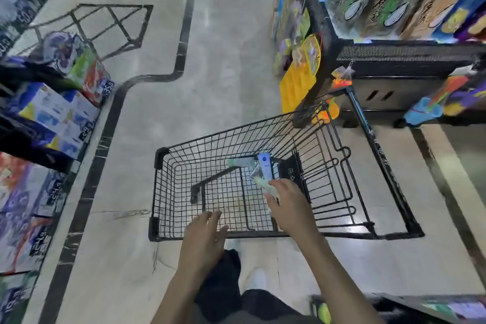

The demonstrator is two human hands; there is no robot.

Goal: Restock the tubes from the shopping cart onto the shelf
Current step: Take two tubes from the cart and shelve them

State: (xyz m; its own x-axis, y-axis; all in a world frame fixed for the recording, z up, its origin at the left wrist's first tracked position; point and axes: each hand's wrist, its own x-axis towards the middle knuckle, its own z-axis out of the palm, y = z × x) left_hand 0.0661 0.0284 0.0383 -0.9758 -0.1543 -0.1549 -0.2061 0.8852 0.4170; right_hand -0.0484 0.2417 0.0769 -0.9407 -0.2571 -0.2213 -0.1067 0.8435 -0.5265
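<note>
Right hand (288,202) reaches into the shopping cart (263,184), fingers curling onto a pale green tube (265,185) beside the blue-capped tube (265,167); left hand (203,239) hovers open over the near rim. Best to grip mid-body and lift straight, clear of the wire.

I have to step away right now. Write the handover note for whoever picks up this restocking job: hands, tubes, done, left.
Left hand: open, fingers spread over the near rim of the cart, holding nothing.
Right hand: reaching into the cart, fingers on a pale green tube; grip looks begun but is blurred.
Tubes: a white and blue tube and another pale green tube lie in the cart at its far right corner.
Done: cannot tell how many are shelved.
Left: lift out each tube and shelve it.
</note>
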